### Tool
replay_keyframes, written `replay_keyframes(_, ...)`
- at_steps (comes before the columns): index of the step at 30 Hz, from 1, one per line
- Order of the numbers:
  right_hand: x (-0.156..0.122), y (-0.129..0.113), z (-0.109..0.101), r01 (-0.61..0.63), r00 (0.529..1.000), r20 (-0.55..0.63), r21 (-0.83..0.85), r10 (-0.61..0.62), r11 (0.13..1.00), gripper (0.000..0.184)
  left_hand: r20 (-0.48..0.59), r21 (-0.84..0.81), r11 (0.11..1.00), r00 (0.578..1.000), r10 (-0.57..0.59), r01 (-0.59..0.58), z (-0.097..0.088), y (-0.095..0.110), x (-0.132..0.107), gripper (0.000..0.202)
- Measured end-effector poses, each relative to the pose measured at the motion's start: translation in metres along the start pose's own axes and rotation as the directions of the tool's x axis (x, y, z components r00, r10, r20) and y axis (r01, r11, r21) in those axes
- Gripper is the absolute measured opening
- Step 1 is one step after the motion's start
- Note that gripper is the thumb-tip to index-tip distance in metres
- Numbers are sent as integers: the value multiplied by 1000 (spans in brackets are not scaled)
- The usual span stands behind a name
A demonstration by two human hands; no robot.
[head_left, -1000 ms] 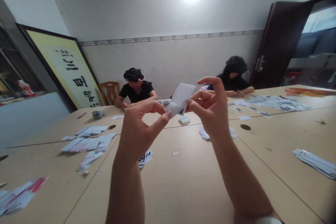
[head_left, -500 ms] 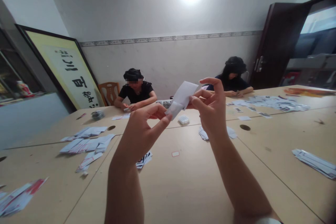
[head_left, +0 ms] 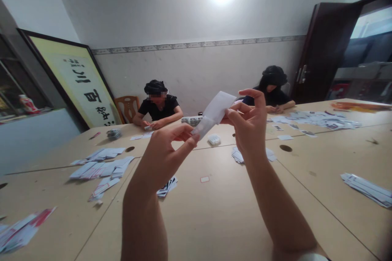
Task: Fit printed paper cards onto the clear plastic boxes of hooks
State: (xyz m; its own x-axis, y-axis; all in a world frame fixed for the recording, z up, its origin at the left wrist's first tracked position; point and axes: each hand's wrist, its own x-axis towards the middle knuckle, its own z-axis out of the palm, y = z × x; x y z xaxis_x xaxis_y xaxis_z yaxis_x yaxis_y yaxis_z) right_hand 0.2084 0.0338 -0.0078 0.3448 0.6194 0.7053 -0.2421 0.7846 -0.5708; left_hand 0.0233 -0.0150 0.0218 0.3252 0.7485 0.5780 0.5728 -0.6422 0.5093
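Above the table, both my hands hold up a white card and a translucent sleeve, joined end to end on a slant. My left hand point(head_left: 171, 147) pinches the lower end of the translucent sleeve point(head_left: 203, 125) between thumb and fingers. My right hand point(head_left: 248, 120) grips the right edge of the white card point(head_left: 219, 106), its index finger raised and curved. The card's lower end overlaps the sleeve's upper end; how far it sits inside I cannot tell. Below my left wrist lies a small stack of dark-printed cards point(head_left: 168, 186), partly hidden by the arm.
Paper piles point(head_left: 104, 167) lie at the left, and more loose cards point(head_left: 318, 120) at the far right. A white packet point(head_left: 214, 140) and a small red-edged label point(head_left: 204, 179) lie mid-table. Long strips point(head_left: 367, 189) lie at the right. Two people sit across the table.
The white card and my right hand have shifted slightly up and to the right, so more of the sleeve shows below the card. My left hand has moved slightly left.
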Motion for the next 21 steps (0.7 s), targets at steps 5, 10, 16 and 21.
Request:
replay_keyframes(5, 1, 0, -2, 3, 1000, -7, -30, -3, 1000, 41, -8, -10, 1000, 1000, 24, -24, -2, -2, -1, 28)
replay_keyframes(10, 1, 1, -2, 20, 1000, -2, -45, -20, 999, 41, -30, 18, 998, 998, 57, -56, -3, -3, 0, 29)
replay_keyframes(16, 4, 2, -5, 42, 999, 30, -40, -41, 998, 42, -6, 13, 1000, 1000, 18, -18, -5, -4, 0, 29)
replay_keyframes(21, 8, 2, -11, 79, 993, 98, -98, -70, 992, 43, 8, 20, 1000, 1000, 17, -18, -7, -5, -1, 27)
